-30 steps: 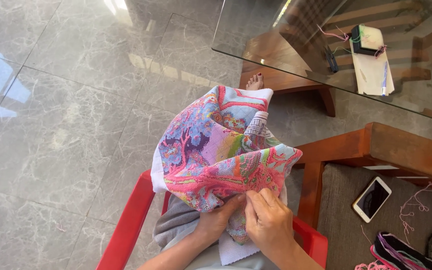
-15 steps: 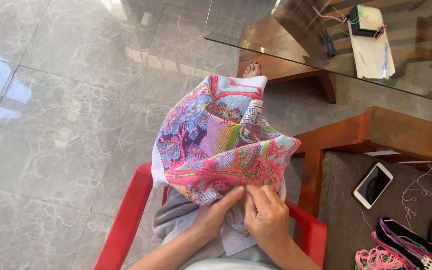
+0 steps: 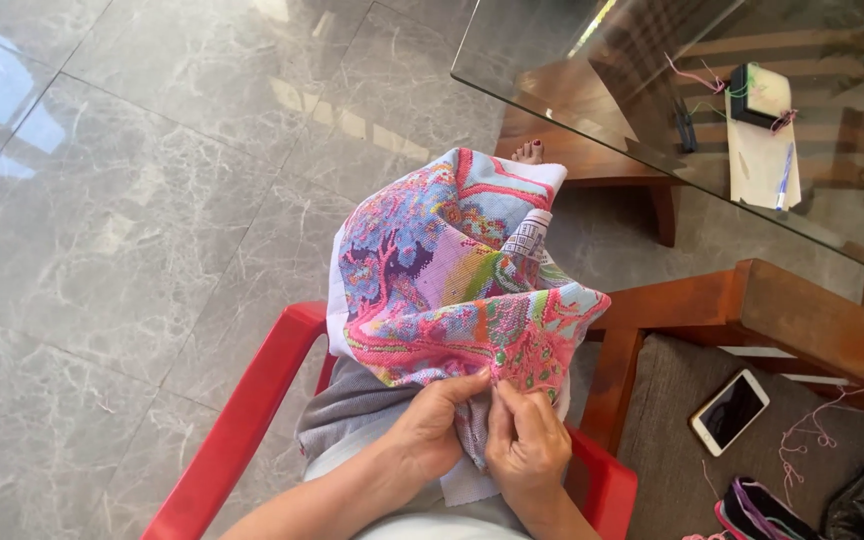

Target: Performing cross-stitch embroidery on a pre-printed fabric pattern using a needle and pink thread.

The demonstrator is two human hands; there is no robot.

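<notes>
Pinching the lower edge of the cross-stitch cloth (image 3: 452,290), your left hand (image 3: 432,435) and right hand (image 3: 527,450) have fingers clenched on its folds. Bunched like that, a slack grip could let it slide off your lap onto the floor (image 3: 132,220).

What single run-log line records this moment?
left hand: grips embroidered cloth | right hand: pinches cloth edge | seat: red chair
</notes>
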